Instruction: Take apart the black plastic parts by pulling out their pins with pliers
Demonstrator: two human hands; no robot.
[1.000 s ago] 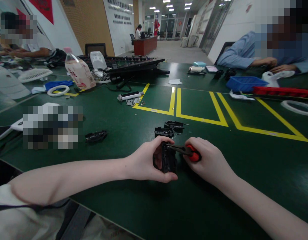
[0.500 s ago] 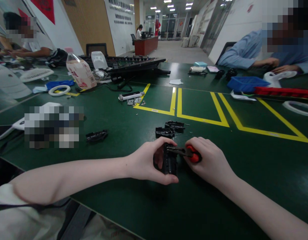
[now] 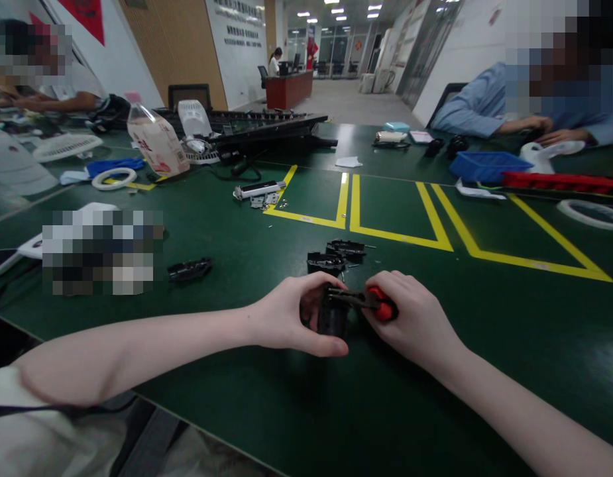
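On the green table [image 3: 485,344], left hand [image 3: 286,318] grips black part [image 3: 332,319], right hand [image 3: 415,318] clasps screwdriver [image 3: 370,303]

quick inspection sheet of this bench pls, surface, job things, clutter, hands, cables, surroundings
surface: dark green table top with yellow taped boxes.
job's things: small black plastic part; red-handled screwdriver, its tip at the part.
clutter: two more black plastic pieces just beyond the hands, another to the left; clear plastic bottle; white tape ring; blue plastic tray.
grippers: left hand grips the part; right hand grips the screwdriver.
cables: black cable near the bottle.
surroundings: co-worker's blue sleeve far right; another person far left; red desk behind.
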